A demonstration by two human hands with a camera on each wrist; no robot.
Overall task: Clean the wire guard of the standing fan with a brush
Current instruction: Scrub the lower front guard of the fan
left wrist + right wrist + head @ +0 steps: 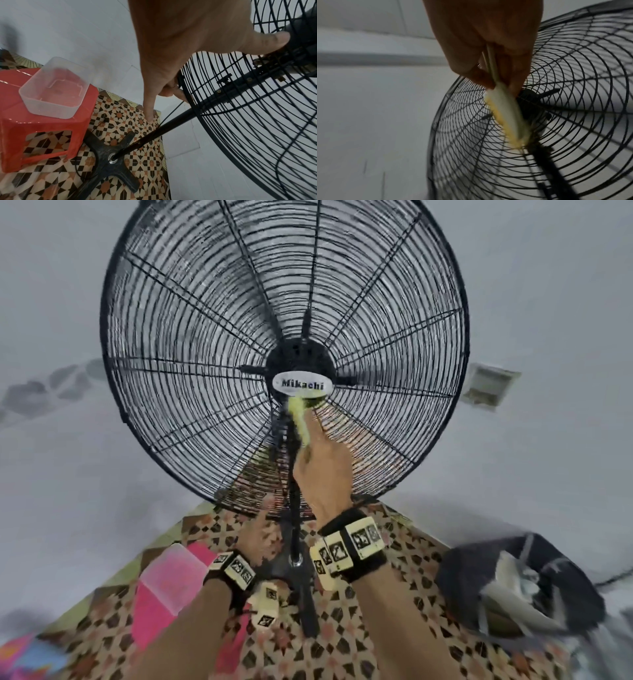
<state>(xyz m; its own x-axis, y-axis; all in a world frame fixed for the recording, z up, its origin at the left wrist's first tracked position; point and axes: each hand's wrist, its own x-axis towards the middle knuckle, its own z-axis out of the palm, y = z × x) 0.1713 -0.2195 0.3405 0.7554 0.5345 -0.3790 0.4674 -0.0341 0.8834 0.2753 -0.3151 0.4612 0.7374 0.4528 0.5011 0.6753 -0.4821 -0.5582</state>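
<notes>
Pale grey walls fill most of the head view, and a floor (219, 535) of brown, black and cream patterned tiles runs along the bottom. The standing fan's black wire guard (178, 313) takes up the upper centre of that view, its round face turned toward the camera, with the pole (294, 508) dropping to a cross-shaped base (109, 159) on the tiles. Just below the white hub badge (302, 385), the right hand (323, 467) grips a yellow-green brush (301, 419), fingers and thumb curled round its handle. The brush's long axis runs up the frame from the hand, its tip toward the badge, bristles against the wires. In the left wrist view, the left hand (180, 44) grips the guard's lower rim, with the thumb stretched toward the motor housing. At lower left, a clear plastic tub (51, 86) sits on a red stool (15, 121).
</notes>
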